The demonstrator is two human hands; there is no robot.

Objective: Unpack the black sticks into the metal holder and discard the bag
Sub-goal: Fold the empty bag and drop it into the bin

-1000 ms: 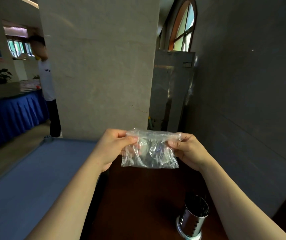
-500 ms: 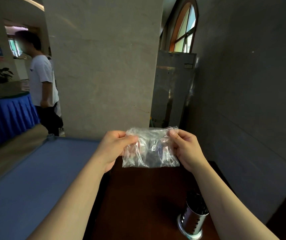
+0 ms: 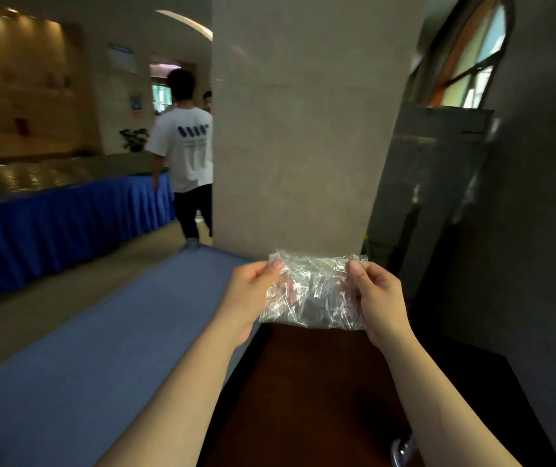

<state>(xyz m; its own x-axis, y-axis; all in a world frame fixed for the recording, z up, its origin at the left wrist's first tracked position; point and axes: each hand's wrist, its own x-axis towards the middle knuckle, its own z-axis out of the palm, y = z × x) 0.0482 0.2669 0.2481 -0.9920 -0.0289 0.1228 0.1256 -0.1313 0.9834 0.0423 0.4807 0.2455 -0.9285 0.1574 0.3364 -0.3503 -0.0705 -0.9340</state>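
A crumpled clear plastic bag point(image 3: 313, 291) hangs in the air over the far end of a dark wooden table point(image 3: 307, 392). My left hand point(image 3: 249, 294) pinches its upper left corner and my right hand point(image 3: 379, 298) pinches its upper right corner. Something dark shows faintly through the bag's lower part; I cannot make out sticks. Only the base of the metal holder point(image 3: 403, 449) shows, at the bottom edge behind my right forearm.
A blue-covered table point(image 3: 77, 365) lies on the left of the wooden one. A wide stone pillar point(image 3: 296, 129) stands straight ahead. A person in a white T-shirt point(image 3: 185, 153) walks away beside a blue-skirted table point(image 3: 60, 227). A dark wall point(image 3: 536, 214) runs along the right.
The view has swung left and up, so the holder has slid almost out of frame. My hands still hold the bag by its top corners. The person behind has walked farther away.
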